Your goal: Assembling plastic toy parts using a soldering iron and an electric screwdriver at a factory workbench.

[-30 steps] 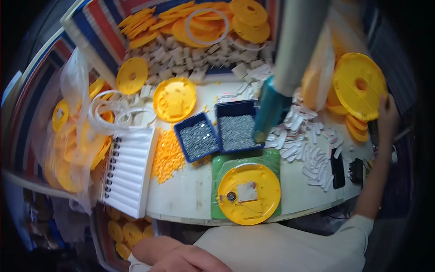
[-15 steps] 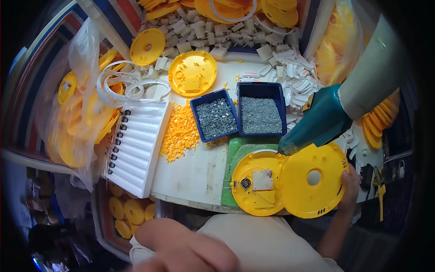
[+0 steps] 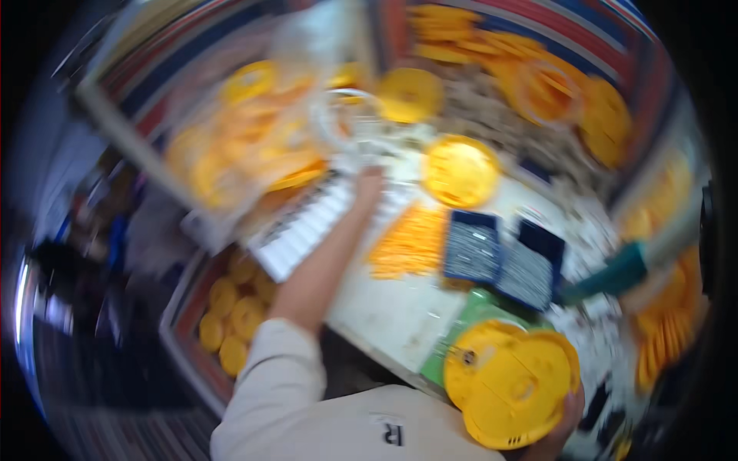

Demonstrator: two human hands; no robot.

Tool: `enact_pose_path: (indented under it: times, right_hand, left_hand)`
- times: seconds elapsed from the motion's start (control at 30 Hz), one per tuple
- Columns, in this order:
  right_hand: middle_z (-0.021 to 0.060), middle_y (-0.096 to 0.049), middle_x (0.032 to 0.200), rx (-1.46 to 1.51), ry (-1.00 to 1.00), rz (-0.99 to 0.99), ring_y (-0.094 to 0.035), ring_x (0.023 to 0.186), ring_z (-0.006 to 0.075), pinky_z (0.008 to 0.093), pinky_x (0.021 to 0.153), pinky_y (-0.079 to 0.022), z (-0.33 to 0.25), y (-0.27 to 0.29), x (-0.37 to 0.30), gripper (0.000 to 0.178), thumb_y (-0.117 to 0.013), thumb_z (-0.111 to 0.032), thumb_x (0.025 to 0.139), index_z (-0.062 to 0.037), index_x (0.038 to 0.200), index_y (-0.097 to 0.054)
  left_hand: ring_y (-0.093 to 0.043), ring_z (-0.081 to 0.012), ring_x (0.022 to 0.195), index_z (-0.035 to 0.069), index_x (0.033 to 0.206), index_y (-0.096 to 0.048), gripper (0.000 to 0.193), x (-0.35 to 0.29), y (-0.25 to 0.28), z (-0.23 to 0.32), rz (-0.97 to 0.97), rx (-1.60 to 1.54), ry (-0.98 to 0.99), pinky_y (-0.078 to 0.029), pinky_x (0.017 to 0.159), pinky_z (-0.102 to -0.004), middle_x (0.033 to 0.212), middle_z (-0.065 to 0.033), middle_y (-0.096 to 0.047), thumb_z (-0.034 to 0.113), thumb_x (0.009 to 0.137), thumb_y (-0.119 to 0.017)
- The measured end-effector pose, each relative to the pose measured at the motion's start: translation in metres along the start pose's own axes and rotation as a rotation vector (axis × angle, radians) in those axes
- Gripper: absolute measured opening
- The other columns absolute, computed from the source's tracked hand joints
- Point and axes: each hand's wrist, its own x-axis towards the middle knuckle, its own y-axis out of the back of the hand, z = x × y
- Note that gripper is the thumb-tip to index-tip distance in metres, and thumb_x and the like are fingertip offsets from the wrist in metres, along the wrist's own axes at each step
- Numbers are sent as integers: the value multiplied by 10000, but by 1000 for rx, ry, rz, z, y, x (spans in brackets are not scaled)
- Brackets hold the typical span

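My left arm stretches across the bench, and my left hand (image 3: 370, 184) is over the far end of the white foam tray (image 3: 296, 230). It is close to the white plastic rings (image 3: 321, 121); its fingers are smeared by motion. At the near right, my right hand (image 3: 570, 415) grips the edge of a round yellow cover (image 3: 503, 419) with a hole in its middle. That cover overlaps a yellow round housing (image 3: 465, 376), which has a small dark round part inside and lies partly on the green mat (image 3: 469, 311).
Two dark blue bins (image 3: 471, 246) of small metal parts stand mid-bench beside a heap of orange-yellow pieces (image 3: 411, 242). A teal power tool (image 3: 607, 276) hangs at the right. Another yellow housing (image 3: 461, 170) lies farther back. Bagged yellow parts (image 3: 246, 146) are at the left.
My left hand has gone from near my lap out to the tray and rings. The view has swung left. The cover in my right hand now overlaps the housing more.
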Motion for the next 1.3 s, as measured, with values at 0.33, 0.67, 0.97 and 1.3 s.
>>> enact_pose_path:
  times: [0.33, 0.67, 0.97, 1.3]
  right_hand:
    - [246, -538, 1469, -57, -142, -87, -551, 1285, 350, 470, 1085, -450, -37, -51, 28, 536, -508, -267, 1056, 100, 1447, -510]
    - [188, -582, 1433, -208, -100, -233, -571, 1257, 312, 417, 1063, -476, -55, -108, 30, 483, -466, -266, 1104, 67, 1451, -514]
    - [189, -547, 1490, 301, -340, -350, -562, 1349, 314, 451, 1141, -454, -16, -106, -2, 557, -435, -327, 1093, 29, 1520, -440]
    - [104, -466, 1568, 394, -369, -378, -441, 1447, 196, 341, 1204, -337, -41, -116, -5, 513, -436, -87, 1098, -14, 1591, -316]
  left_hand:
    - [-725, -340, 799, 19, 996, -702, 247, -71, 126, 232, 175, -347, -27, -550, 743, -452, 856, -186, -728, 230, 982, -574]
    - [-722, -188, 675, 47, 943, -713, 214, -194, 187, 307, -733, -616, -310, -559, 678, -356, 772, -81, -744, 219, 1010, -605]
    - [-648, -274, 1027, 64, 1142, -717, 268, -238, 93, 264, -591, -629, -415, -520, 893, -389, 1073, -126, -657, 247, 946, -719]
    - [-462, -276, 1449, 5, 1553, -372, 745, -296, 107, 242, -810, -1518, 323, -395, 1189, -434, 1580, -165, -439, 437, 1005, -635]
